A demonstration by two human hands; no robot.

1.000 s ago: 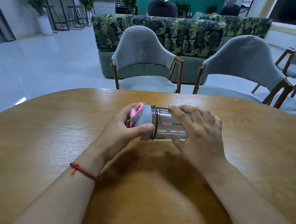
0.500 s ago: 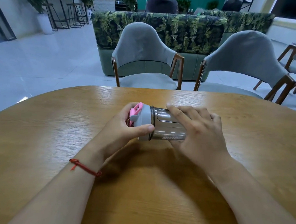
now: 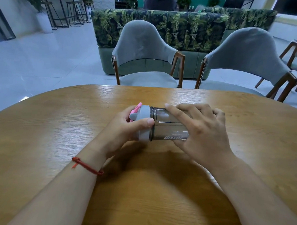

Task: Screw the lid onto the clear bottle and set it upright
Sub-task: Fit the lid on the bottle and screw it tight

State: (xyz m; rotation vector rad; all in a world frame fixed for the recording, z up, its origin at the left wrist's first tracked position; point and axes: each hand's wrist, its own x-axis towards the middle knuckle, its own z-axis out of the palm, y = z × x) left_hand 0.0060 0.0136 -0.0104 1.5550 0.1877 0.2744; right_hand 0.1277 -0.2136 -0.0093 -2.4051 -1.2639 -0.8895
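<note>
A clear, smoke-tinted bottle (image 3: pixel 167 127) lies sideways over the middle of the wooden table (image 3: pixel 55 132), with white lettering along its lower side. A grey lid (image 3: pixel 145 113) with a pink flip cap (image 3: pixel 135 109) sits on its left end. My left hand (image 3: pixel 125 128) wraps the lid, thumb across the grey rim. My right hand (image 3: pixel 201 131) grips the bottle's body from the right and hides its base.
Two grey upholstered chairs (image 3: pixel 144 59) (image 3: pixel 244 66) stand at the table's far edge. Behind them is a leaf-patterned sofa (image 3: pixel 167 29), and a person sits with their back turned beyond it. Bar stools (image 3: pixel 72 12) stand at the far left.
The bottle has turned about its long axis: white lettering came into sight on its lower side. Both hands have kept their grips, and the view has tilted slightly.
</note>
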